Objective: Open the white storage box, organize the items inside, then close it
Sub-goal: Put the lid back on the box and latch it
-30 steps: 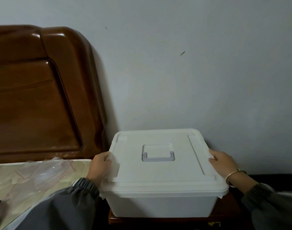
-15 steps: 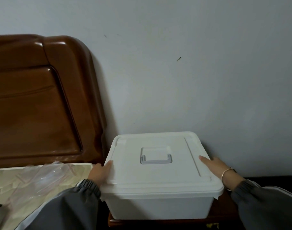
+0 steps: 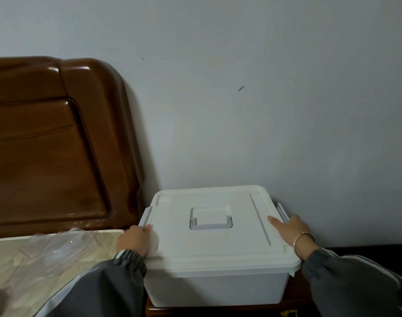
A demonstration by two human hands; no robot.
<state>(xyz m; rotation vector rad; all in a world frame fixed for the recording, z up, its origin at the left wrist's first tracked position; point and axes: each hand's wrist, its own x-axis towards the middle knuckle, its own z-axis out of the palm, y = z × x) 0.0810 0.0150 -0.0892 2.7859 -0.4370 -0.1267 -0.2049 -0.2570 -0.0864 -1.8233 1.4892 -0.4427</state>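
Head camera, and we are looking down at the white storage box [image 3: 213, 287]. It sits on a dark wooden nightstand [image 3: 195, 311], pushed back near the pale wall [image 3: 264, 88] and just right of a glossy brown headboard [image 3: 46, 145].

The lid [image 3: 218, 245] is on, lying flat over the box, with its grey handle [image 3: 211, 223] folded down in the recess at the centre. On either side we see a grey clip standing out from the rim: the left latch [image 3: 146, 215] and the right latch [image 3: 283, 212].

The left hand [image 3: 136, 240] is at the lid's left edge, knuckles up. Its fingers curl round the rim right at the foot of the left latch.

The right hand [image 3: 291, 229] is at the opposite edge. One straight digit lies flat on top of the lid and points inward. The others drop over the rim beside the right latch. We cannot tell whether they grip anything there. A thin metal bracelet [image 3: 304, 239] circles that wrist.

Both arms come in from the bottom in grey sleeves [image 3: 108, 289].

Off to the left, a pale patterned mattress [image 3: 10, 266] runs up to the headboard. A crumpled sheet of clear plastic [image 3: 58, 248] lies over it, near the left hand.
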